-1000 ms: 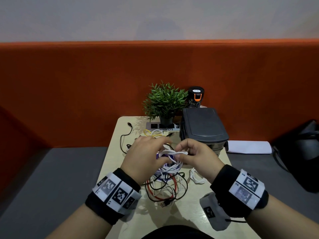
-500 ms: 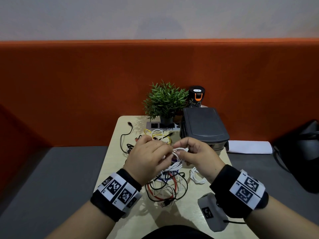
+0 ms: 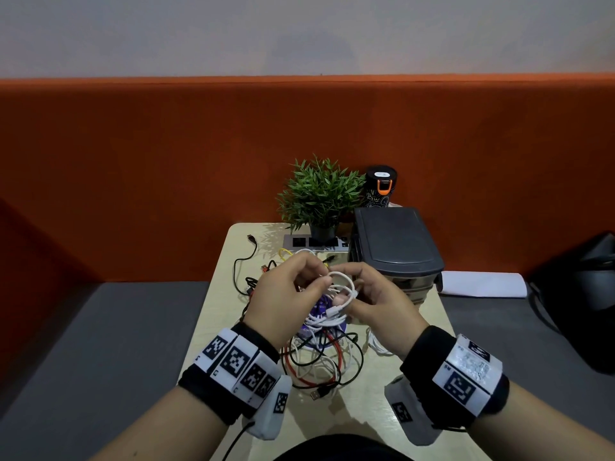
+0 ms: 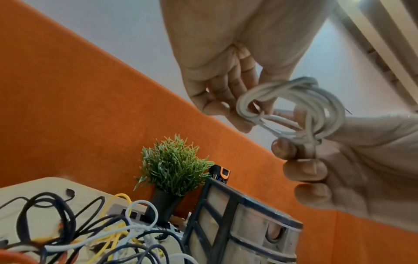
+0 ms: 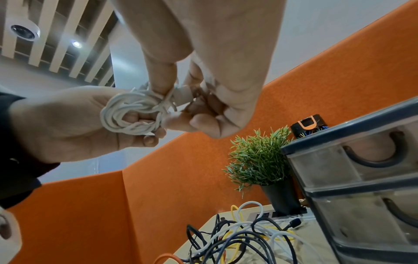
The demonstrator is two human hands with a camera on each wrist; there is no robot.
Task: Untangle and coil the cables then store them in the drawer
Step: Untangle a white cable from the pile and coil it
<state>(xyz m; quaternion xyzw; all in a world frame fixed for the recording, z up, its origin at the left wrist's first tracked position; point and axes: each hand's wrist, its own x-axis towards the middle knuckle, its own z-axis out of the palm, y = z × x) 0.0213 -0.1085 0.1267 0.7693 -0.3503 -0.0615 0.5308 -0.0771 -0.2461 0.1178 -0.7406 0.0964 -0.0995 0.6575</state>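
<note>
Above table [image 3: 349, 414], hand-held coiled white cable [image 3: 342, 291]

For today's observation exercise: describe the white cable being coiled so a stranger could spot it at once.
Start at the beige table before the orange wall, where a cable tangle lies. Above it, the left hand and right hand hold the white cable. Unlike the loose cables below, it is wound into a small coil, off the table.

White cable coil [image 3: 339, 296] up top, a black, red, white and yellow tangle [image 3: 319, 361] on the pale beige table [image 3: 359, 407], dark grey drawer unit [image 3: 397, 241], green plant [image 3: 319, 191], orange wall panel [image 3: 133, 161], black-and-white checkered wristbands [image 3: 239, 364].
</note>
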